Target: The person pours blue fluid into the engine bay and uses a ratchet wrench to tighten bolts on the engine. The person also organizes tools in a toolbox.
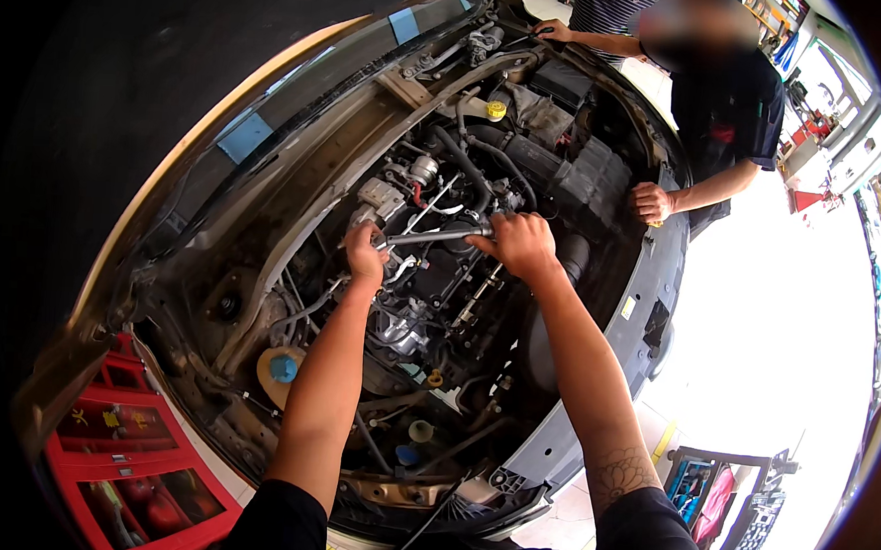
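A long metal wrench lies nearly level over the middle of an open car engine bay. My left hand is closed around its left end, beside a silver engine housing. My right hand grips the wrench's right end above dark hoses and the engine's top. The fitting under the wrench's left end is hidden by my fingers. A blue cap on a reservoir sits to the lower left, and a yellow cap stands farther back.
A co-worker in dark clothes rests a hand on the car's front edge at right; another person in stripes stands behind. A red glass-door cabinet is at lower left, a tool cart at lower right. The raised hood arches at left.
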A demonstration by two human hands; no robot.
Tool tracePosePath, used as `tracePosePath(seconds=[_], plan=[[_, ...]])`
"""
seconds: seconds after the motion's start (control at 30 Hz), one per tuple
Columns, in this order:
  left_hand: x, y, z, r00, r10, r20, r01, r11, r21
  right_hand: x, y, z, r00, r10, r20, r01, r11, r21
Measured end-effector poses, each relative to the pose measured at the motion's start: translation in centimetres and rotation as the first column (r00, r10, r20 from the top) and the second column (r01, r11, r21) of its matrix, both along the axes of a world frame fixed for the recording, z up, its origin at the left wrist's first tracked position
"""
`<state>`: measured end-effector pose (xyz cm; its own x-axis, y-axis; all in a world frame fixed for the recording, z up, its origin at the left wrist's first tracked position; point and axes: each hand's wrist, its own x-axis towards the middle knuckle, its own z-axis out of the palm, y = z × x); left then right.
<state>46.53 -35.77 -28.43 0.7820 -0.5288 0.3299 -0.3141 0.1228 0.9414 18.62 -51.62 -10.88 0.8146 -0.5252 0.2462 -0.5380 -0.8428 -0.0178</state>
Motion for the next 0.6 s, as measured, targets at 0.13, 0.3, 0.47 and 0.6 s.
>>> tracePosePath(seconds=[0.13, 0.3, 0.47, 0.6], plan=[[-1.0, 0.0, 2.7, 0.952, -0.107, -0.287, 0.096, 0.994, -0.054, 0.4, -1.6, 0.0, 0.994, 0.089, 0.068, -0.09, 0.996, 0.008], [-2.3, 0.4, 6.4, 0.774, -0.164, -0.611, 0.102, 0.986, -0.134, 1.9, -2.6, -0.9, 1.0, 0.03, 0.006, -0.03, 0.998, 0.056], [-4.4, 0.0, 9.6, 0.765, -0.015, -0.644, -0.065, 0.993, -0.1, 3.8, -3.2, -1.0, 0.999, -0.009, -0.038, 0.013, 0.993, 0.117], [-2.9, 0.9, 10.2, 0.736, -0.109, -0.668, -0.039, 0.979, -0.202, 5.3, -2.8, 1.5, 0.998, 0.011, -0.058, -0.006, 0.995, 0.095]])
